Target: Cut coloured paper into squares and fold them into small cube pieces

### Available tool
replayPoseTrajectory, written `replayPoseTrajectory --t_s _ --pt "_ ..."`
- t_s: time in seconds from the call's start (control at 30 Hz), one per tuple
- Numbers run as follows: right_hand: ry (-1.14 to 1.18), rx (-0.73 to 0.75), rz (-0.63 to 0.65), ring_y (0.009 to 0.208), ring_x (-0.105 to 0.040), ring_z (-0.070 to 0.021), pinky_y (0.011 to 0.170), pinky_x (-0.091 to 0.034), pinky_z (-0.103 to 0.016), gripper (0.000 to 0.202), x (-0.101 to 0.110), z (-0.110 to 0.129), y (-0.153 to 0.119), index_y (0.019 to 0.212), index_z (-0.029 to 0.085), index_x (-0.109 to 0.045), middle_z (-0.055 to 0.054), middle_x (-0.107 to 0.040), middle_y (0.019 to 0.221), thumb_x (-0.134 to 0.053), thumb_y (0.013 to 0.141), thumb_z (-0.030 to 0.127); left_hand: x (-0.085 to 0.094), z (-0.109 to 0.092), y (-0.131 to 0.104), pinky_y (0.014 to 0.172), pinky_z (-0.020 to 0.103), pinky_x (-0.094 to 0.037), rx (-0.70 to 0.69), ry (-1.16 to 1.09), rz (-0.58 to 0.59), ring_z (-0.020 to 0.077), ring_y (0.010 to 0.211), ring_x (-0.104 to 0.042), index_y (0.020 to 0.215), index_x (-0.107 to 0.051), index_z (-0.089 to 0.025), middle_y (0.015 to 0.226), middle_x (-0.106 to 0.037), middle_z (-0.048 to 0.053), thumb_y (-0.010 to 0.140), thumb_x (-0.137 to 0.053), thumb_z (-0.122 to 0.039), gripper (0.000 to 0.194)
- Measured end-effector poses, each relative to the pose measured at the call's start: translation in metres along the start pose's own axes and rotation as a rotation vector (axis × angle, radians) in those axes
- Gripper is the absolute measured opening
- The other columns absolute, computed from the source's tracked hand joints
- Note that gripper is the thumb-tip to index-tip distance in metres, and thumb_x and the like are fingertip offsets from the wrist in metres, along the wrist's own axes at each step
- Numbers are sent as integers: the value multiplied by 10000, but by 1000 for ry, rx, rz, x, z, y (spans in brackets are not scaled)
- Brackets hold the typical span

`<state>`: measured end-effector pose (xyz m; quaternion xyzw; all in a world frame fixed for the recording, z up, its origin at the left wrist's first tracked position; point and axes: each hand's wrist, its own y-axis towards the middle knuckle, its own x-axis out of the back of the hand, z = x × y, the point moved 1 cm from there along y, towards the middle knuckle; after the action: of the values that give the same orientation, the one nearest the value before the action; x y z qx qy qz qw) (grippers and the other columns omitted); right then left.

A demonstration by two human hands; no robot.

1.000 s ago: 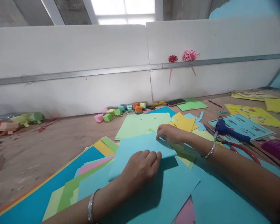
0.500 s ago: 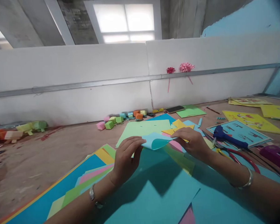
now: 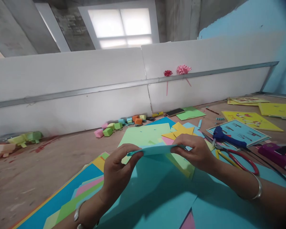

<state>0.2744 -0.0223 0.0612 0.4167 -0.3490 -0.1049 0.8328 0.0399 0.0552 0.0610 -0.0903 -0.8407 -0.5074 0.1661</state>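
Note:
A piece of light blue paper [image 3: 157, 150] is stretched between my two hands, curled over into a narrow strip above the pile of sheets. My left hand [image 3: 120, 171] pinches its left end between thumb and fingers. At the other end my right hand [image 3: 195, 151] grips it, thumb below and fingers on top. Large blue paper sheets [image 3: 145, 197] lie under both hands. Just beyond my right hand is a yellow-orange folded paper star [image 3: 180, 129]. Red-handled scissors [image 3: 243, 162] lie to the right of that hand.
A blue glue gun [image 3: 228, 138] rests on a blue printed card at right, near a purple device [image 3: 276, 156]. Small paper cubes [image 3: 108, 131] and a phone [image 3: 175, 112] sit along the white panel [image 3: 97, 108]. Yellow cards [image 3: 252, 121] lie far right.
The blue paper has gone from a loose open curl to a flatter, narrow strip. My left hand has moved left and slightly down with its end. The whole view has shifted a little.

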Motion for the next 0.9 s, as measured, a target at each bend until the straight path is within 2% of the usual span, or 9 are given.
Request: replayPoseTrajectory --t_s 0.17,0.37,0.7,0.9 --pt "-22 28 -44 649 -614 -134 609 -463 -242 201 0 -2 -2 789 192 -692 -22 -673 681 -634 902 347 0 2 0 603 239 -520 3 -6 -3 138 669 -637 806 -691 -219 739 -690 -6 831 -693 -234 29" --pt "-84 71 -86 771 -670 -165 715 -513 -279 173 1 0 -5 955 211 -699 -49 -733 822 -645 894 364 1 4 -1 623 259 -537 22 -20 9 152 688 -649 805 -706 -216 743 -702 7 825 -704 -258 47" --pt "-40 49 -55 687 -628 -146 646 -484 -258 137 1 0 -2 838 196 -706 -31 -688 713 -650 893 308 0 5 -2 622 257 -546 38 -65 17 155 702 -659 803 -714 -223 758 -708 6 824 -706 -251 37" --pt "-48 55 -64 678 -614 -145 640 -472 -258 139 1 0 -3 817 192 -684 -28 -674 699 -625 906 281 -1 5 -1 630 241 -542 13 -77 33 139 696 -656 815 -713 -226 757 -707 -13 812 -710 -194 32"
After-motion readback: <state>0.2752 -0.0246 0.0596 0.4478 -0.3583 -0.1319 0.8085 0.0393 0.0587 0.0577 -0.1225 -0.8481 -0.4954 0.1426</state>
